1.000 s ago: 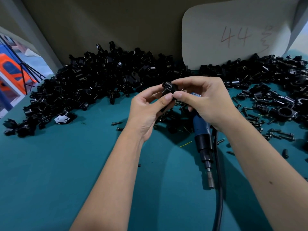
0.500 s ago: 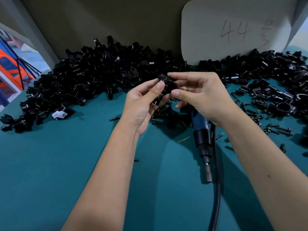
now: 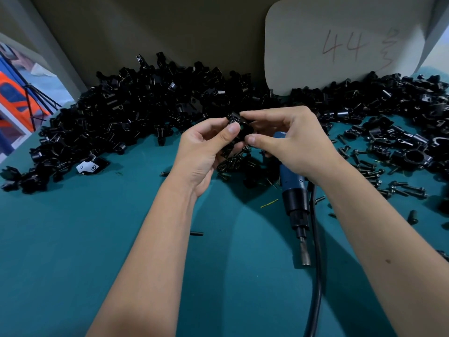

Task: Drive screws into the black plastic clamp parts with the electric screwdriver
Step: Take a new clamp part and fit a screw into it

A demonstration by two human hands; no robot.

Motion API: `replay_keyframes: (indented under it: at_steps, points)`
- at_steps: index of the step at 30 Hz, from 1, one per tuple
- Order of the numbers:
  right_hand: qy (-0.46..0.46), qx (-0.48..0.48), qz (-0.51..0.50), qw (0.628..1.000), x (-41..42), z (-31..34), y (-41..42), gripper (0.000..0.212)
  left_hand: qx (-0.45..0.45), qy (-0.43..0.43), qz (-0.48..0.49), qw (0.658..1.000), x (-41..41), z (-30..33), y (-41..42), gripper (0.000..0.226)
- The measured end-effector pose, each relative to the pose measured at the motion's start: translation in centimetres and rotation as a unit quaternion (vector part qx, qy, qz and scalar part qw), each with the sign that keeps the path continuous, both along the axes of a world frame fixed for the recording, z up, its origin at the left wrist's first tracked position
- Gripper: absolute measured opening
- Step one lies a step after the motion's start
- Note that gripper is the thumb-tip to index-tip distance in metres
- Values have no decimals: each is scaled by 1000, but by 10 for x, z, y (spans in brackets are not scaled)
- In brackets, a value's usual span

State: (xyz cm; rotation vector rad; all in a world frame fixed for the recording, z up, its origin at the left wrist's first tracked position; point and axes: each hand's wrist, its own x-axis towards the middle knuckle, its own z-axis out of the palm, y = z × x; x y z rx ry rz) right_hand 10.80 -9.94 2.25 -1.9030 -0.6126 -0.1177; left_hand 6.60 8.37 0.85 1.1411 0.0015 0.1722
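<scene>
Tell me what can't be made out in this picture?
- Head view: whether a screw sits in the clamp part; fingers of the left hand and right hand cover it.
- Electric screwdriver: its upper body is hidden under the right hand.
- Its cable: cut off by the bottom edge.
- Pile of clamp parts: too dark to tell pieces apart.

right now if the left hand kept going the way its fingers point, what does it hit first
Nothing new: the left hand already pinches the black clamp part, with the right hand just beyond it. Past those lies the pile of clamp parts, though depth is unclear.

Assembly workshop: heaped clamp parts (image 3: pixel 136 113), screwdriver (image 3: pixel 295 200).
</scene>
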Motion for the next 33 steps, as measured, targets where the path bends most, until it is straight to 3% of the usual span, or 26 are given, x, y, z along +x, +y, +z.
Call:
replay_keyframes:
  at_steps: [12,22,29,31,33]
  points:
    - [32,-7,29,999,0,-4,-2,40,13,25,1,1000,2,-2,1,27]
    - [23,29,4,999,-1,-3,4,34,-26,29,-10,999,2,-2,4,21]
    - [17,-17,-14,1000,-5,-2,7,35,4,38,-14,999,3,-4,8,9]
    - [12,-29,-49,998,-6,-1,10,31,-8,39,2,999,2,-4,7,5]
    - [-37,-112,-119,986,-7,-1,15,23,-23,48,46,997,3,-4,7,6]
